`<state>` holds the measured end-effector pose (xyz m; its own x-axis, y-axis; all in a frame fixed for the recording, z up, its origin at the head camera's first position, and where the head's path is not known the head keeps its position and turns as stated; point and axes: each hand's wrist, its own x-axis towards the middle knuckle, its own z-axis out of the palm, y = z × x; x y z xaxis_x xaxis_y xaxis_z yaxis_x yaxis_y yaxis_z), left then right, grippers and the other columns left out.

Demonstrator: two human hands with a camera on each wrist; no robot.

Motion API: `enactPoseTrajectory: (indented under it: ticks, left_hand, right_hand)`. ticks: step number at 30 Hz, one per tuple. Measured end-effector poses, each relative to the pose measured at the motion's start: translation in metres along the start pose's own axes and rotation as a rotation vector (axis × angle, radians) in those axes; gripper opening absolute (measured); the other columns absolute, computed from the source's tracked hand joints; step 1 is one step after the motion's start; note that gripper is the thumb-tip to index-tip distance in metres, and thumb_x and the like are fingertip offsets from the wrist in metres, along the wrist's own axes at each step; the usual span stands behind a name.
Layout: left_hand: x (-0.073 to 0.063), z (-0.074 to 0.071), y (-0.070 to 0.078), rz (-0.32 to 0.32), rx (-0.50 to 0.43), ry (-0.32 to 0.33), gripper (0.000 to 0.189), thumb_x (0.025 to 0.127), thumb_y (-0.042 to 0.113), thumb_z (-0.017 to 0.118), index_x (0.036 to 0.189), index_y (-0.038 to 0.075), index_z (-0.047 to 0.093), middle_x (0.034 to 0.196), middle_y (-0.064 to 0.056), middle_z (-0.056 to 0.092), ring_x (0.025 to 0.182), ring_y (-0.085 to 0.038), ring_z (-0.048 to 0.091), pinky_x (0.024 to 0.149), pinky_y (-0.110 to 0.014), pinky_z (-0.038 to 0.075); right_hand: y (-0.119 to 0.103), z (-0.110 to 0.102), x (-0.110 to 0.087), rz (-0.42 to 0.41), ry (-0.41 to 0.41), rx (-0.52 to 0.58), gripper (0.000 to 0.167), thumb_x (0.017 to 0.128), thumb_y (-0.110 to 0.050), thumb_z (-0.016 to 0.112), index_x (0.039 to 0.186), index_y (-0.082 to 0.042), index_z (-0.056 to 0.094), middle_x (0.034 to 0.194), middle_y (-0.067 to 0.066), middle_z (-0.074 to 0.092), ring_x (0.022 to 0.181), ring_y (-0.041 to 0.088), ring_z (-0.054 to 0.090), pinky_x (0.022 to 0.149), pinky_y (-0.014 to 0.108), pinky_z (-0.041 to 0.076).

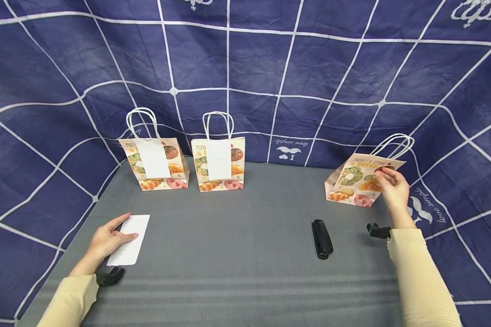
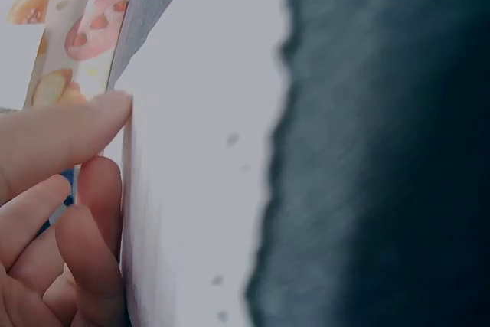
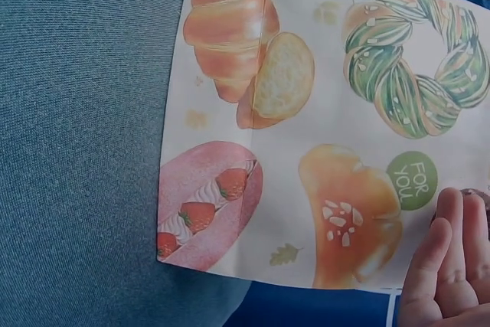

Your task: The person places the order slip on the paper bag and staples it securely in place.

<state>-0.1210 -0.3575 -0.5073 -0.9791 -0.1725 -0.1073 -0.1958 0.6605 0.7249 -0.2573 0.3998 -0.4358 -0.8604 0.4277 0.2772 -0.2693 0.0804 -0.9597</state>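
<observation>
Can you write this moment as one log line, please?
left hand: pinches paper | right hand: touches right bag, tilted | stapler: on table

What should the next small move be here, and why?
Probably, the left hand should bring the white paper slip toward the rightmost paper bag: its visible front bears no slip, whereas the leftmost paper bag and middle paper bag each bear one.

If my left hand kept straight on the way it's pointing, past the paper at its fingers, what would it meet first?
Beyond the slip of paper, the left hand seems lined up with the leftmost bag, near its base. Its height above the table is hard to judge.
</observation>
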Motion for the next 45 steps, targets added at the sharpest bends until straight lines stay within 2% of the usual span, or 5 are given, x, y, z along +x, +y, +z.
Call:
enactPoseTrajectory:
  ticks: [11, 21, 31, 37, 45]
  left_hand:
    - [0.004, -0.002, -0.004, 0.01, 0.05, -0.016, 0.08, 0.074, 0.03, 0.079, 0.14, 0.004, 0.041, 0.054, 0.004, 0.048, 0.046, -0.008, 0.044, 0.045, -0.028, 0.036]
    - [0.003, -0.001, -0.002, 0.001, 0.051, 0.006, 0.082, 0.073, 0.032, 0.08, 0.14, 0.005, 0.042, 0.054, 0.004, 0.046, 0.045, -0.008, 0.042, 0.044, -0.028, 0.035]
    - [0.002, 0.0, -0.002, 0.004, 0.054, 0.031, 0.081, 0.073, 0.032, 0.08, 0.139, 0.003, 0.044, 0.055, 0.003, 0.047, 0.046, -0.007, 0.042, 0.043, -0.029, 0.034]
    - [0.0, 0.002, -0.001, -0.017, 0.009, 0.08, 0.077, 0.071, 0.031, 0.082, 0.135, 0.004, 0.048, 0.059, 0.003, 0.051, 0.05, -0.006, 0.044, 0.046, -0.028, 0.035]
    - [-0.002, 0.008, 0.001, 0.042, 0.089, 0.211, 0.067, 0.068, 0.028, 0.084, 0.126, 0.007, 0.059, 0.075, -0.006, 0.053, 0.066, -0.01, 0.043, 0.053, -0.027, 0.032]
  right_hand:
    - [-0.003, 0.008, 0.001, 0.029, 0.175, 0.026, 0.021, 0.075, -0.003, 0.077, 0.087, -0.011, 0.062, 0.072, -0.009, 0.066, 0.067, -0.001, 0.061, 0.059, 0.008, 0.045]
    - [-0.003, 0.01, 0.005, 0.077, 0.264, 0.068, 0.051, 0.068, 0.001, 0.081, 0.103, -0.015, 0.047, 0.073, -0.008, 0.063, 0.066, -0.001, 0.06, 0.061, 0.009, 0.045]
    - [-0.017, 0.013, 0.001, 0.251, 0.378, -0.218, 0.067, 0.079, -0.016, 0.075, 0.136, -0.011, 0.042, 0.087, -0.01, 0.045, 0.071, -0.003, 0.046, 0.068, 0.011, 0.037]
    - [-0.016, 0.014, -0.002, 0.21, 0.359, -0.211, 0.029, 0.079, -0.014, 0.074, 0.103, -0.019, 0.06, 0.09, -0.009, 0.045, 0.073, -0.002, 0.045, 0.067, 0.012, 0.036]
    - [-0.015, 0.011, -0.003, 0.216, 0.32, -0.186, 0.021, 0.083, -0.01, 0.069, 0.085, -0.023, 0.052, 0.088, -0.01, 0.05, 0.072, -0.004, 0.049, 0.068, 0.012, 0.037]
